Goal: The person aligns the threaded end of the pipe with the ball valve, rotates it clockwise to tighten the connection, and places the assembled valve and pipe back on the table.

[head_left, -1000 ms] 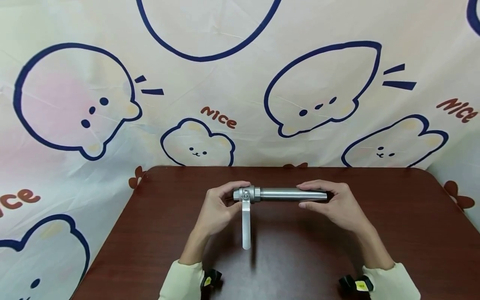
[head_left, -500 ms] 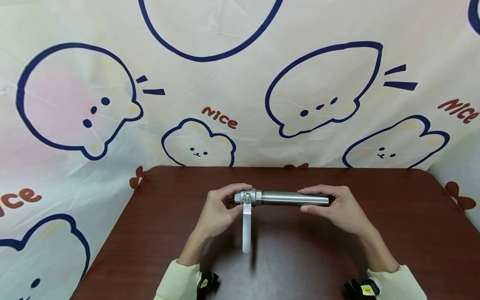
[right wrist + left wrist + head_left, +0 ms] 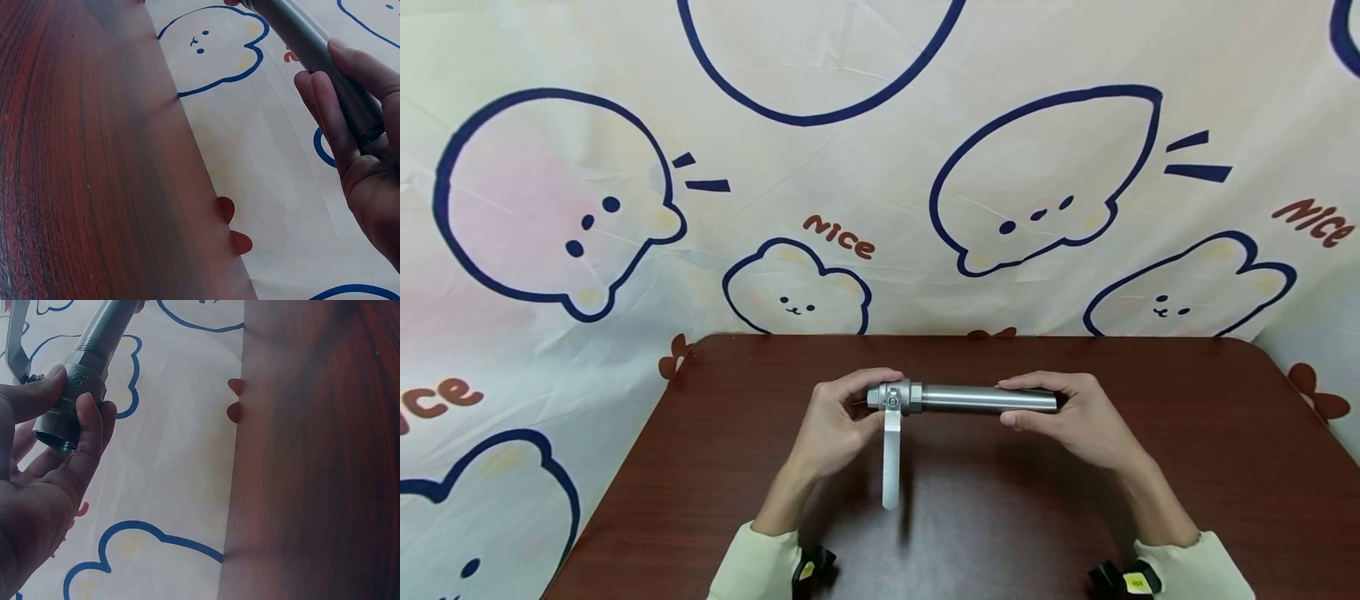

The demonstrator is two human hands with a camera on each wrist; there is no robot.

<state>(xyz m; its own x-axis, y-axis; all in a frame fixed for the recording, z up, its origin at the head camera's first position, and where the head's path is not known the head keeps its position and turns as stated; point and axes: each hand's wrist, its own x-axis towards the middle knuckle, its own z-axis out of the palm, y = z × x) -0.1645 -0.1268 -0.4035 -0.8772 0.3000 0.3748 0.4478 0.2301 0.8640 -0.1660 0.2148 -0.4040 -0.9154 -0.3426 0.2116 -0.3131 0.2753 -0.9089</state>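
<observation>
A silver ball valve (image 3: 895, 397) is joined to a straight metal pipe (image 3: 962, 398), and the two lie level across the middle of the head view. The valve's lever handle (image 3: 891, 467) points toward the person. My left hand (image 3: 835, 423) grips the valve body, thumb on the near side and fingers on the far side; the left wrist view shows its open threaded end (image 3: 55, 439) and the threads where the pipe enters. Around the pipe's right end, my right hand (image 3: 1078, 417) curls its thumb and fingers. In the right wrist view the pipe's hollow end (image 3: 373, 132) sits by the palm.
Beneath the hands is a dark brown wooden table (image 3: 700, 500). A pale cloth (image 3: 895, 150) printed with cartoon animals hangs behind it. Each wrist carries a small black device with a yellow label, such as the right one (image 3: 1123, 578).
Over the last second both hands have brought the valve and pipe slightly down in the head view, toward the person. Both grips look the same.
</observation>
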